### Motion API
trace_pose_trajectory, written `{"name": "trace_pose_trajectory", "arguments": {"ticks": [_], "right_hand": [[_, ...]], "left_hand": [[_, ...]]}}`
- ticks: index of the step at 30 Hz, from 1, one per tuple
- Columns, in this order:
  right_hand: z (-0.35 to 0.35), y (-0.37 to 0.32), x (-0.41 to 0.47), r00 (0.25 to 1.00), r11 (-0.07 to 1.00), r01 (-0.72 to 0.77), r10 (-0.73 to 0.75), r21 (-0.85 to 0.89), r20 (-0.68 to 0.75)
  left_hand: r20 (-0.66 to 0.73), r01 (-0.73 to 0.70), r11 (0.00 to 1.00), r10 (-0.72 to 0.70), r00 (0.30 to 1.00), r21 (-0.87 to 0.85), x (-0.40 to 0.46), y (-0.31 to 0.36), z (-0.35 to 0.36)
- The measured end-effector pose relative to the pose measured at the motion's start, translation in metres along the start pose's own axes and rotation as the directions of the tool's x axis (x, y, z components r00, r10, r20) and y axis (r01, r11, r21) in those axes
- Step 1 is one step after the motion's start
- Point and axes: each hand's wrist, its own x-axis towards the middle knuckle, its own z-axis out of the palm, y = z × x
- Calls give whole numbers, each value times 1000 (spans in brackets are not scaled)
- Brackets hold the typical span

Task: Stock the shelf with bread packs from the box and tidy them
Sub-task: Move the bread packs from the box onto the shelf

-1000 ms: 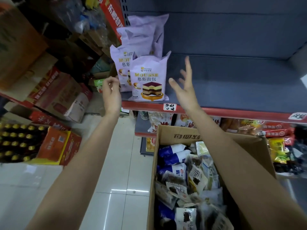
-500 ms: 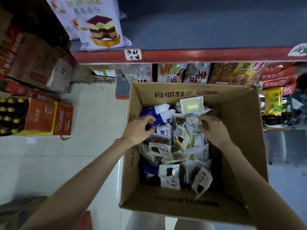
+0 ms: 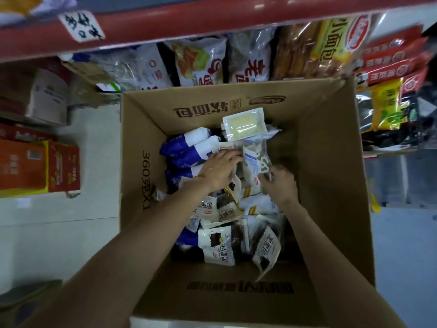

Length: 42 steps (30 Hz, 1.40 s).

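An open cardboard box (image 3: 331,176) stands below me, filled with several bread packs in white, blue and dark wrappers. Both my hands are down inside it. My left hand (image 3: 218,170) lies with spread fingers on a clear-and-white bread pack (image 3: 254,170) in the middle of the pile. My right hand (image 3: 280,183) is closed on that same pack's right edge. Blue-and-white packs (image 3: 186,150) lie at the box's left side. A pale yellow pack in a tray (image 3: 243,124) rests at the far end. The red shelf edge (image 3: 212,22) runs across the top.
Under the red edge, a lower shelf holds several bagged breads (image 3: 248,60). More packets (image 3: 390,102) hang at the right. Orange and red cartons (image 3: 40,169) and a brown carton (image 3: 45,95) stand on the tiled floor (image 3: 82,209) at the left.
My hands left the purple packs on the shelf and dropped into the box. My view tilted down, and both hands have closed in on one pack in the middle.
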Motion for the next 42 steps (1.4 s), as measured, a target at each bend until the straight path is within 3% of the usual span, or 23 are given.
{"name": "trace_pose_trajectory", "arguments": {"ticks": [3,6,9,11,13,15,17,20,22,24,27,29,37,42], "right_hand": [[-7,1,3,989,990,106,-115,90,98],[-15,-5,10,985,964,123,-147,236,88],[-18,-12,24,985,959,171,-166,226,-38],[-15,-18,31,975,966,216,-205,143,-90],[-12,-25,36,965,974,226,-228,-29,-131],[-9,-36,39,913,921,298,-352,-250,-207],[0,-53,43,815,808,423,-537,-409,-218],[22,-93,48,693,613,579,-717,-538,-72],[41,-121,50,729,506,600,-666,-620,162],[63,-138,60,811,465,547,-503,-696,301],[82,-150,82,901,502,422,-326,-755,287],[89,-152,93,916,549,398,-277,-735,289],[90,-122,97,857,535,484,-451,-693,249],[95,-117,93,869,533,478,-400,-698,290]], "left_hand": [[-35,14,994,-18,999,-106,1,-2,9],[-238,7,971,-66,969,-240,-10,-12,11],[-392,215,955,-281,876,-205,-20,-39,7],[-292,437,891,-454,842,-123,-25,-65,6],[-127,560,827,-561,818,-44,-28,-87,7],[-32,554,831,-553,832,52,-26,-100,10],[-16,502,859,-503,864,101,-21,-108,14],[-47,457,889,-458,888,-32,-12,-116,15],[-136,425,892,-446,885,-157,-11,-121,13],[-195,406,888,-446,874,-214,-12,-130,8],[-129,424,883,-452,882,-200,-10,-142,-1],[-93,435,889,-450,888,-142,-5,-145,-5],[-103,404,906,-392,914,128,3,-134,-5],[-104,421,895,-409,906,149,-6,-124,-10]]}}
